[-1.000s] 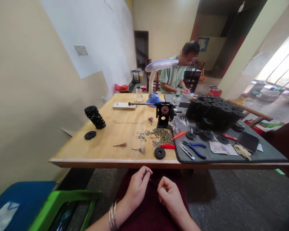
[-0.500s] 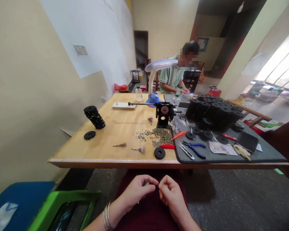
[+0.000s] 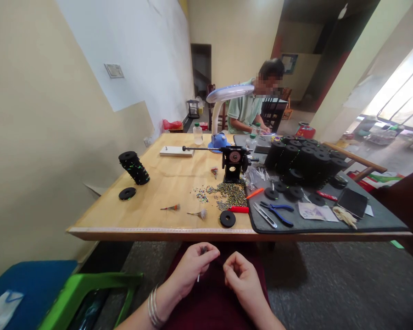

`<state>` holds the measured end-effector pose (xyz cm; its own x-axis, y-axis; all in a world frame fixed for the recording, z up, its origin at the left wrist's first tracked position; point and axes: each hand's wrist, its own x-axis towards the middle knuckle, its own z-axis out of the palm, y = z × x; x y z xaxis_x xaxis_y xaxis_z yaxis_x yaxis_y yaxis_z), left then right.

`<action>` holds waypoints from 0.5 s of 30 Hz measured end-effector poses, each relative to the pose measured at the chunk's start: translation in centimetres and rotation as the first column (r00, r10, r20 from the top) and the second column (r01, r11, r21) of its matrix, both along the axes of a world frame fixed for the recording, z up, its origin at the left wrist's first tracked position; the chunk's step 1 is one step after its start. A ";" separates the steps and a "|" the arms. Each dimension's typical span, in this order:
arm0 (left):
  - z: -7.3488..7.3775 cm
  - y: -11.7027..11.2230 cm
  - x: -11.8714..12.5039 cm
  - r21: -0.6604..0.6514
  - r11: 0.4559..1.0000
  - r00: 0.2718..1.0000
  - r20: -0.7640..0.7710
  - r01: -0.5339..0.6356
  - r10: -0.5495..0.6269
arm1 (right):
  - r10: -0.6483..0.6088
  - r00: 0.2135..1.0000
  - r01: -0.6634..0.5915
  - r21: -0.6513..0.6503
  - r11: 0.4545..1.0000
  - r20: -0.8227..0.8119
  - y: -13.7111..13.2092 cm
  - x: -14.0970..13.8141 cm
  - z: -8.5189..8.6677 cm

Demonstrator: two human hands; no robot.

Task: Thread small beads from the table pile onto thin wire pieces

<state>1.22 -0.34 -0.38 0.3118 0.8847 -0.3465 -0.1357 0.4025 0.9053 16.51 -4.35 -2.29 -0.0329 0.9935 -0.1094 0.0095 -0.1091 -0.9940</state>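
Both hands rest in my lap below the table's near edge. My left hand (image 3: pixel 192 268), bangles on its wrist, is closed in a pinch on a small thin dark piece with a pale tip sticking down. My right hand (image 3: pixel 240 274) is curled closed just beside it, fingertips near the left hand's; what it holds is too small to make out. A thin dark strand seems to run between the two hands. Beneath them lies dark red cloth (image 3: pixel 213 302).
The wooden table (image 3: pixel 151 215) carries a black winding tool (image 3: pixel 234 162), a heap of beads (image 3: pixel 227 195), black discs, a wrapped spool (image 3: pixel 134 167), small brushes, blue pliers (image 3: pixel 278 211) on a grey mat, stacked black spools (image 3: pixel 304 158) and a lamp. Another person sits at the far end. A green stool (image 3: pixel 86 293) stands to my left.
My hands came together at the fingertips, then drew slightly apart again. The left hand's pinch shifted, with a pale tip now showing under its fingers.
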 end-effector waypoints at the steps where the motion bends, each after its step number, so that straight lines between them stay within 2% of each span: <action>1: 0.0 0.0 0.0 -0.004 1.000 1.000 -0.015 0.006 -0.006 | -0.003 1.000 0.003 0.010 1.000 0.009 0.0 0.0 -0.1; 4: 0.2 -0.2 0.1 0.022 1.000 0.996 -0.090 0.007 -0.005 | -0.028 0.999 0.026 0.037 0.999 0.045 0.0 0.2 -0.5; 9: 1.0 -0.6 -0.2 0.209 0.976 0.949 -0.287 -0.069 0.128 | -0.084 0.984 0.068 0.100 0.993 0.155 -0.1 0.3 -0.7; 12: 1.3 -0.7 -0.1 0.227 0.974 0.941 -0.332 0.015 0.063 | -0.097 0.972 0.069 0.138 0.988 0.212 -0.1 0.3 -0.3; 15: 1.0 -0.7 0.2 0.137 0.989 0.959 -0.282 0.048 -0.007 | -0.089 0.966 0.049 0.163 0.985 0.244 -0.1 0.1 0.3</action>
<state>1.46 -1.02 0.58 0.2454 0.9233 -0.2955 0.1405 0.2677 0.9532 16.66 -4.43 -1.97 0.0453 0.9978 0.0491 0.2571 0.0359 -0.9657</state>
